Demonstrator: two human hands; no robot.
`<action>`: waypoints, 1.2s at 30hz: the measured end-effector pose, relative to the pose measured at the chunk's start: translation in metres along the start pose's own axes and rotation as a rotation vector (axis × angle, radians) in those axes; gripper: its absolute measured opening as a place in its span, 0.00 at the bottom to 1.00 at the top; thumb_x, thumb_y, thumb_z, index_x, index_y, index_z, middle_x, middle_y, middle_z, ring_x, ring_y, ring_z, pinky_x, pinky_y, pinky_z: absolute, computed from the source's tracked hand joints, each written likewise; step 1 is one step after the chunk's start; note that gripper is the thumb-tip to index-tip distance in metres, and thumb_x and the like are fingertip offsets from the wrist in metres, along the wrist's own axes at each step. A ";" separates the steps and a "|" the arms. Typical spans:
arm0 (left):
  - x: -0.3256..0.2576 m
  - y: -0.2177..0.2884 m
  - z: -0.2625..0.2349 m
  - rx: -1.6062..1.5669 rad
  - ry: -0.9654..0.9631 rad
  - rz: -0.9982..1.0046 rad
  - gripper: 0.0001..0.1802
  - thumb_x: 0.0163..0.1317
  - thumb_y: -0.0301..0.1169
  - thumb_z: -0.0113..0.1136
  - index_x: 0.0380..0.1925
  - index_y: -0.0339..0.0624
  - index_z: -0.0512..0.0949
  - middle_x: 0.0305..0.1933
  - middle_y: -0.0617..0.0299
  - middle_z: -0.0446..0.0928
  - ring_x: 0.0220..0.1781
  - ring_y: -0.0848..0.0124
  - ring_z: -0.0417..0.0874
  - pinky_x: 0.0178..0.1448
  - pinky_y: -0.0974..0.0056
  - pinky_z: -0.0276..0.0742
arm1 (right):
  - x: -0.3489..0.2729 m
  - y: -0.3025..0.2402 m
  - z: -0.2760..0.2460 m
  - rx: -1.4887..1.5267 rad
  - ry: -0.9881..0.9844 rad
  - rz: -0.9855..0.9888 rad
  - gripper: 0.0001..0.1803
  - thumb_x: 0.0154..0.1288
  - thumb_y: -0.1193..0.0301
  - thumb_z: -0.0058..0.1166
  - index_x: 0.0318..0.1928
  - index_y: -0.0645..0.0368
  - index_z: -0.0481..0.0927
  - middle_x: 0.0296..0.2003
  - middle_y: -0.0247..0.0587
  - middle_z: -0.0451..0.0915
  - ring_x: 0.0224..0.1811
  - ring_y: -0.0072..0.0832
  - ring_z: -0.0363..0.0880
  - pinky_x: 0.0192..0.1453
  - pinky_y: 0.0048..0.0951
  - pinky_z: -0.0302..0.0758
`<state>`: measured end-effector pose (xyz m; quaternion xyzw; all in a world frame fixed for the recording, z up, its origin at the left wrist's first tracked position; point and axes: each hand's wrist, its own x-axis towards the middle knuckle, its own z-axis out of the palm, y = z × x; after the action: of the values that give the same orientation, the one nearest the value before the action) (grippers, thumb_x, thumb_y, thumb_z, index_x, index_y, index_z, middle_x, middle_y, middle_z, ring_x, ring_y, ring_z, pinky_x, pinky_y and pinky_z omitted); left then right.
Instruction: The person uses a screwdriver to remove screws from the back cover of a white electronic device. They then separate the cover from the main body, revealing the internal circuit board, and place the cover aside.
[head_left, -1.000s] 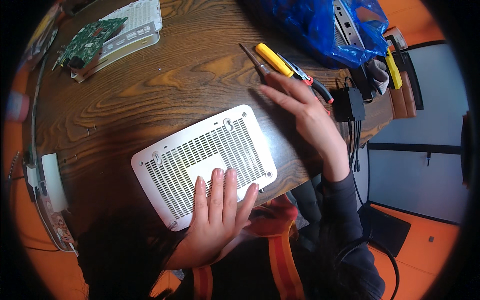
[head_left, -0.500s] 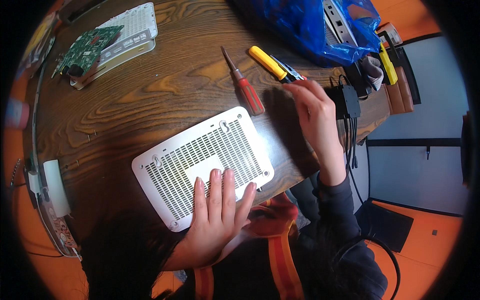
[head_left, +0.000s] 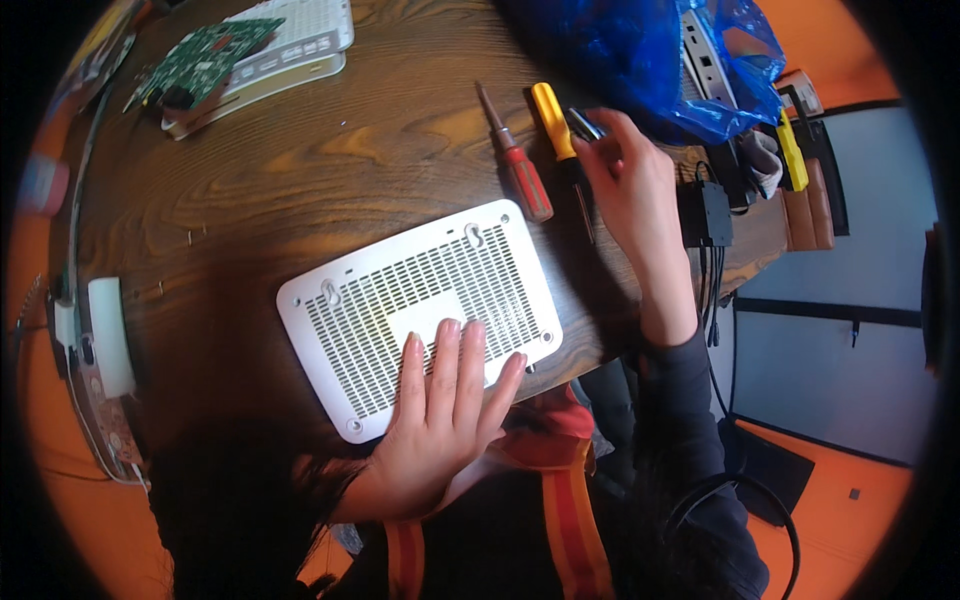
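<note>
The white router casing (head_left: 420,312) lay underside-up just below the middle of the frame, a flat rounded-corner plastic shell ribbed with rows of vent slots, with keyhole mounts and corner screw holes showing. The left hand (head_left: 440,420) rested flat on its lower edge, fingers spread, pressing rather than gripping, as it had a second earlier. The change was at the upper right: the right hand (head_left: 630,185), earlier lying over the tools, had slid up and rightward, uncovering the red-handled screwdriver (head_left: 515,155) and the yellow-handled screwdriver (head_left: 558,130), which lay side by side above the casing. Its fingertips pinched narrowly around a slim metal tool (head_left: 585,122), probably a small driver, which suggests a tool was being chosen for the casing's screws. Beyond lay a crinkled blue plastic bag (head_left: 640,60), a black power adapter (head_left: 706,212), and, at upper left, a green circuit board (head_left: 200,62) on another white shell, all on the grained dark wooden table (head_left: 300,180).
</note>
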<state>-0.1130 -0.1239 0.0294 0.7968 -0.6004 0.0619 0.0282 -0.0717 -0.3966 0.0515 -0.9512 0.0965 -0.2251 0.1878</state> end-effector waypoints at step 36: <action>-0.011 0.012 -0.001 0.041 0.031 -0.105 0.31 0.60 0.44 0.54 0.64 0.59 0.60 0.62 0.50 0.64 0.66 0.51 0.63 0.63 0.40 0.64 | -0.001 -0.032 -0.020 0.819 0.062 -0.341 0.33 0.67 0.77 0.38 0.67 0.38 0.45 0.47 0.64 0.71 0.44 0.45 0.79 0.25 0.23 0.83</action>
<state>-0.1276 -0.1167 0.0285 0.8266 -0.5558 0.0850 0.0242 -0.0790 -0.3738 0.0802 -0.7933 -0.1535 -0.3009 0.5065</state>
